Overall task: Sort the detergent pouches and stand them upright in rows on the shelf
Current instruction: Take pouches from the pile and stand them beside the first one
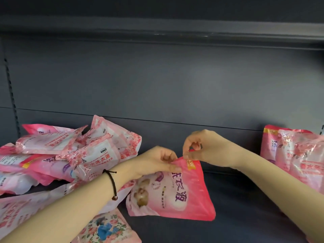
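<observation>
A bright pink detergent pouch [182, 193] with purple writing hangs upright at the shelf's middle, its bottom close to the shelf floor. My left hand [157, 163] pinches its top left corner. My right hand [201, 146] pinches the top edge just to the right. A loose heap of pale pink pouches [73, 151] lies flat and crisscrossed on the left. Two pouches [294, 155] stand upright against the back at the far right.
The dark grey shelf floor [236, 199] lies bare between the held pouch and the right-hand pouches. A flowered pouch [107, 227] lies flat near the front edge. The shelf above [157, 28] overhangs, and a slotted upright [10, 92] runs down the left.
</observation>
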`<state>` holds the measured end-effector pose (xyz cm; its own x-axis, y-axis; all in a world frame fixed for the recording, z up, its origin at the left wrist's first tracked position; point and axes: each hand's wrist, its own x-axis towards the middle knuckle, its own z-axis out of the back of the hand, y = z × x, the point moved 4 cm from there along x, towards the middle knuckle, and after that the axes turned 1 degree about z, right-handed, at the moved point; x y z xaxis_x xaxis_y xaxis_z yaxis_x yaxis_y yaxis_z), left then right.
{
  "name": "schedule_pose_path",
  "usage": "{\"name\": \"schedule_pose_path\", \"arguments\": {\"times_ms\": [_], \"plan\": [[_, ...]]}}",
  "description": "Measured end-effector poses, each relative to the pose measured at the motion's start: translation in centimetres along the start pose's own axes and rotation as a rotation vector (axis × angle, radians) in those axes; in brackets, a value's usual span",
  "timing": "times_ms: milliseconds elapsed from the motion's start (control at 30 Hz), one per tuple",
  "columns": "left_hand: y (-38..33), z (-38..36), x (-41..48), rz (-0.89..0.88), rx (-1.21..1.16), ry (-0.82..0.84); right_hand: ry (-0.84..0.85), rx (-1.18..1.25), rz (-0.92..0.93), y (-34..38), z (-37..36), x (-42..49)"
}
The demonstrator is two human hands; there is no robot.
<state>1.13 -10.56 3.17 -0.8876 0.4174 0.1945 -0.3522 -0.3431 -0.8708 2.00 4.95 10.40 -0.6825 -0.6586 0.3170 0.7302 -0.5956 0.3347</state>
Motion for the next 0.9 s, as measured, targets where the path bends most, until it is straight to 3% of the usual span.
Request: {"name": "schedule_pose_path", "arguments": {"times_ms": [233,400,467,633,900], "plan": [[0.2,0.3,-0.2,-0.062,-0.117,-0.309,-0.287,0.603,-0.24,-4.0,-0.5,-5.2],[-0.3,1.7,-0.5,-0.104,-0.318,-0.556,-0.187,0.776,-0.263,-4.1,-4.7,-8.1],[-0.2,1.2,-0.4,-0.074,-0.391,-0.587,-0.227,0.807,-0.183,-3.2,-5.6,-7.6],[-1.0,-0.5,-0.3,-0.026,-0.558,-0.607,-0.602,0.832,-0.256,-4.2,-4.5,-7.0],[-5.5,-5.9,0.6,-0.107,-0.538,-0.513,-0.836,0.757,-0.149,-6.2,0.5,-11.7]]}}
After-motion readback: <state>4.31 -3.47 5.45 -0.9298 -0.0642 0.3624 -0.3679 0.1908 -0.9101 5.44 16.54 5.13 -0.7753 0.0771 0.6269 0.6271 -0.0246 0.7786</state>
